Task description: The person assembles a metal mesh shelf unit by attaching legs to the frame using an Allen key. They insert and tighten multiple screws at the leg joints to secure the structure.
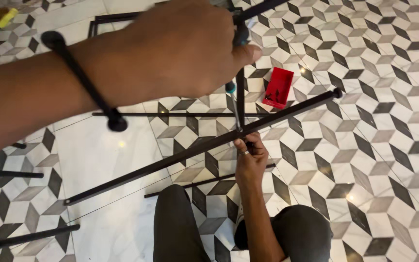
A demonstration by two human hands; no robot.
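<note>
Black metal rods crossing over a patterned tile floor.
Our left hand, near the lens, clenches a teal-handled screwdriver upright on the long black metal rod; our right hand pinches that rod beneath the joint, with a red plastic tray lying farther right.

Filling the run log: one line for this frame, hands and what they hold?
left hand: grips screwdriver, tip down at joint | right hand: holds long black rod from below | red tray on tiled floor

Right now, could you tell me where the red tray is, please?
The red tray lies on the patterned floor, upper centre-right in the head view, just beyond the long black rod.
</note>
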